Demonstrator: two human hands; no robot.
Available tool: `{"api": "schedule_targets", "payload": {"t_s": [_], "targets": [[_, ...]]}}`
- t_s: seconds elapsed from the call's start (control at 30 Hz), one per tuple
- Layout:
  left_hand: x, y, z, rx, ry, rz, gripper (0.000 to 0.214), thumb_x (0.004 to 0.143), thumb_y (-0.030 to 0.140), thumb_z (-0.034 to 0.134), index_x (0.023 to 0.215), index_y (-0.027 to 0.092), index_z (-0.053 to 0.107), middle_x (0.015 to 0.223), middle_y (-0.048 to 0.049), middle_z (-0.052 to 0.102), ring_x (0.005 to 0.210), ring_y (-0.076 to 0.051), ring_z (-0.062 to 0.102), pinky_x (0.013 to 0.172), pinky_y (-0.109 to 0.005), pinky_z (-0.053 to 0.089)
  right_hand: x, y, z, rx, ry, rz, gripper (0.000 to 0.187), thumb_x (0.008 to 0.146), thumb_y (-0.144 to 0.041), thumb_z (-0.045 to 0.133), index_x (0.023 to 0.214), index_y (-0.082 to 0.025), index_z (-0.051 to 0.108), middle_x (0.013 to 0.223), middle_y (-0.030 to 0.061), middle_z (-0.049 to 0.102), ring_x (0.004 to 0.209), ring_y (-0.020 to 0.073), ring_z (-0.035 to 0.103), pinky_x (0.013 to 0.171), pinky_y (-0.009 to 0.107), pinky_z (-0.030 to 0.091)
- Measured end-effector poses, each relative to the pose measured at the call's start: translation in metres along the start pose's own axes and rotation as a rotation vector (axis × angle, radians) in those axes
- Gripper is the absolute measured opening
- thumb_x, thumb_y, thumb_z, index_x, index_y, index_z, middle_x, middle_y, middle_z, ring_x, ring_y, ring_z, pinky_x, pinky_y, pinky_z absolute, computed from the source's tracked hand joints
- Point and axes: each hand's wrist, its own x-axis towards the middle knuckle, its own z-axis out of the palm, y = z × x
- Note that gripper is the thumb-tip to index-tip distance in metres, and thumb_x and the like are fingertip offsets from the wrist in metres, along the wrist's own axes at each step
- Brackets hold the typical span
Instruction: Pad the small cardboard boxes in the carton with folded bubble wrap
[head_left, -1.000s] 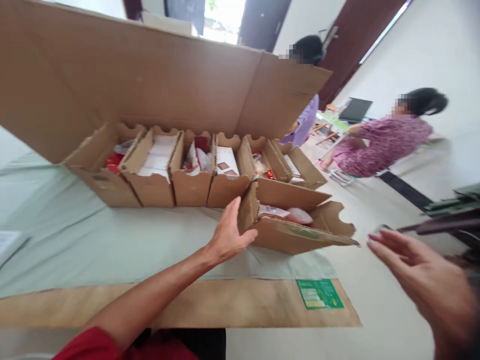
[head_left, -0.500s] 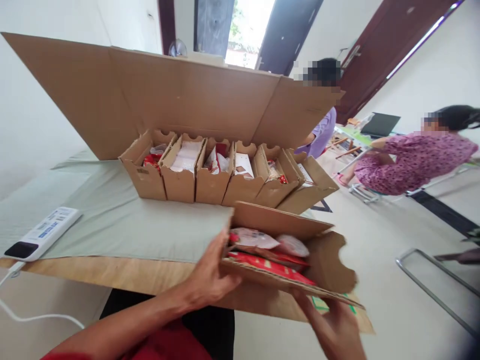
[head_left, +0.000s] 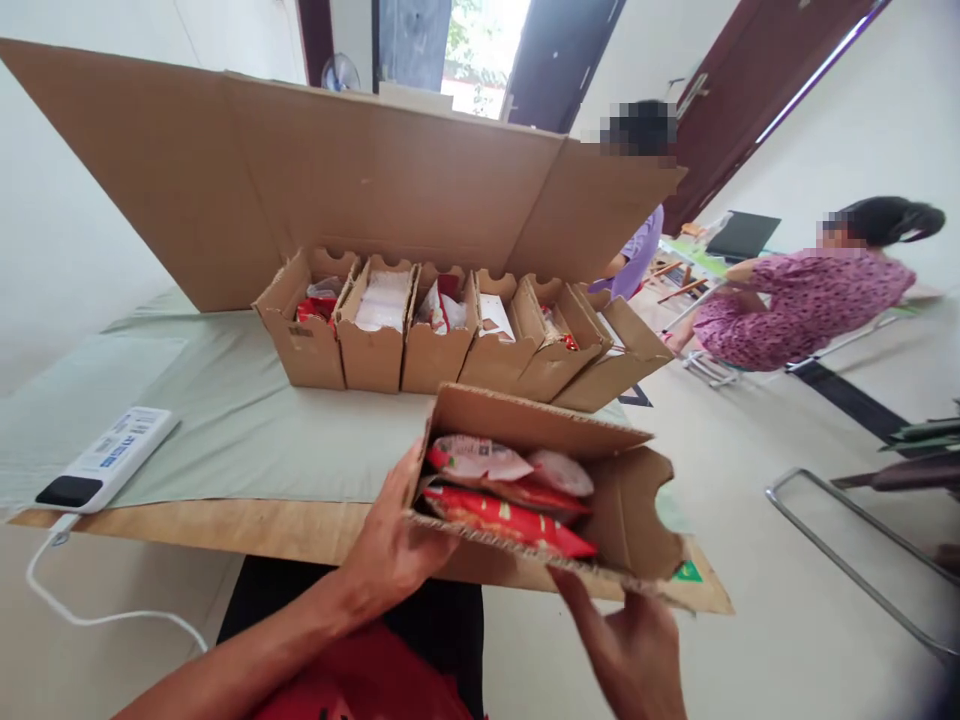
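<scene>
An open cardboard box [head_left: 637, 500] is held between my two hands over the table's front edge, its open side tilted toward me. Inside lie red and white plastic packets [head_left: 510, 520]. My left hand [head_left: 397, 540] grips the box's left end, with some fingers hidden behind the cardboard. My right hand [head_left: 626, 630] is closed on the near lower edge at the right, its fingertips partly under the box. Behind it, a row of several similar cardboard boxes [head_left: 371, 355] stands on the table, holding packets and white items.
A tall cardboard panel [head_left: 390, 180] stands behind the row. On the left, a white power strip [head_left: 112, 455] with a cable lies on the green cloth [head_left: 225, 430]. Two people sit beyond at the right, one in a pink patterned outfit [head_left: 810, 290]. A metal frame [head_left: 832, 550] stands at right.
The box in my hands has shifted slightly left and tipped further toward me, so more of the packets shows. Both hands moved with it. The whole view has shifted a little.
</scene>
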Motion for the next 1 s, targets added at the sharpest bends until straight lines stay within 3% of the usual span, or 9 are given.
{"api": "schedule_targets", "payload": {"t_s": [0.1, 0.2, 0.33, 0.43, 0.5, 0.6, 0.8, 0.9, 1.0], "targets": [[-0.019, -0.005, -0.042, 0.084, 0.019, -0.15, 0.058, 0.087, 0.044, 0.07, 0.138, 0.018, 0.059, 0.132, -0.0133, 0.068, 0.123, -0.034, 0.064, 0.112, -0.05, 0.048, -0.007, -0.024, 0.031, 0.042, -0.041, -0.09, 0.046, 0.082, -0.056, 0.073, 0.107, -0.017, 0.074, 0.091, 0.0125, 0.077, 0.096, 0.0362, 0.071, 0.08, 0.044, 0.059], [0.0, -0.005, -0.076, 0.199, 0.07, -0.202, 0.046, 0.085, 0.047, 0.069, 0.118, 0.015, 0.071, 0.113, -0.0125, 0.075, 0.116, -0.037, 0.067, 0.108, -0.054, 0.05, 0.019, -0.049, 0.066, 0.197, -0.119, -0.125, 0.044, 0.086, -0.057, 0.068, 0.106, -0.017, 0.073, 0.102, 0.0144, 0.077, 0.098, 0.0338, 0.071, 0.085, 0.046, 0.058], [0.03, -0.006, -0.055, 0.157, 0.159, -0.037, 0.071, 0.078, 0.042, 0.076, 0.14, 0.014, 0.057, 0.133, -0.0161, 0.066, 0.129, -0.037, 0.059, 0.114, -0.056, 0.044, 0.035, -0.039, 0.062, 0.227, -0.119, -0.033, 0.04, 0.083, -0.056, 0.071, 0.096, -0.018, 0.074, 0.093, 0.0128, 0.078, 0.088, 0.0332, 0.072, 0.075, 0.043, 0.059], [0.019, -0.009, -0.021, 0.077, 0.106, 0.037, 0.084, 0.079, 0.039, 0.076, 0.153, 0.018, 0.043, 0.148, -0.017, 0.055, 0.137, -0.036, 0.052, 0.116, -0.054, 0.042, 0.015, -0.013, 0.039, 0.157, -0.037, 0.026, 0.042, 0.081, -0.053, 0.075, 0.104, -0.017, 0.074, 0.097, 0.0125, 0.078, 0.097, 0.0354, 0.071, 0.079, 0.043, 0.058], [0.002, -0.011, -0.013, 0.062, 0.097, -0.011, 0.082, 0.081, 0.041, 0.075, 0.153, 0.019, 0.043, 0.147, -0.0168, 0.056, 0.137, -0.037, 0.052, 0.115, -0.053, 0.045, 0.002, -0.004, 0.035, 0.136, -0.003, 0.044, 0.046, 0.079, -0.054, 0.076, 0.106, -0.017, 0.073, 0.1, 0.0124, 0.077, 0.102, 0.0363, 0.07, 0.084, 0.045, 0.058], [-0.015, -0.016, -0.029, 0.089, 0.144, -0.117, 0.074, 0.082, 0.045, 0.073, 0.147, 0.016, 0.05, 0.14, -0.0171, 0.061, 0.131, -0.037, 0.057, 0.111, -0.053, 0.048, 0.004, -0.015, 0.051, 0.188, -0.113, 0.022, 0.046, 0.08, -0.054, 0.075, 0.108, -0.018, 0.072, 0.102, 0.0123, 0.077, 0.102, 0.0351, 0.07, 0.089, 0.046, 0.057], [-0.002, -0.041, -0.07, 0.199, 0.311, -0.264, 0.053, 0.08, 0.053, 0.07, 0.116, 0.015, 0.065, 0.119, -0.0148, 0.07, 0.119, -0.037, 0.064, 0.11, -0.056, 0.046, 0.043, -0.038, 0.094, 0.288, -0.365, -0.116, 0.041, 0.085, -0.043, 0.069, 0.119, -0.019, 0.067, 0.115, 0.0124, 0.073, 0.102, 0.03, 0.069, 0.088, 0.044, 0.059], [-0.004, -0.054, -0.074, 0.216, 0.325, -0.288, 0.051, 0.079, 0.054, 0.07, 0.113, 0.016, 0.064, 0.117, -0.0143, 0.07, 0.12, -0.037, 0.063, 0.109, -0.056, 0.046, 0.048, -0.027, 0.079, 0.245, -0.409, -0.168, 0.045, 0.088, -0.035, 0.063, 0.13, -0.021, 0.062, 0.122, 0.0118, 0.071, 0.099, 0.0269, 0.07, 0.085, 0.042, 0.06], [-0.009, -0.061, -0.075, 0.225, 0.31, -0.264, 0.054, 0.08, 0.054, 0.07, 0.119, 0.017, 0.061, 0.122, -0.0141, 0.068, 0.124, -0.036, 0.061, 0.109, -0.054, 0.047, 0.062, -0.023, 0.049, 0.192, -0.275, -0.194, 0.037, 0.093, -0.034, 0.059, 0.128, -0.023, 0.066, 0.122, 0.0101, 0.072, 0.097, 0.0244, 0.071, 0.087, 0.042, 0.059]]}}
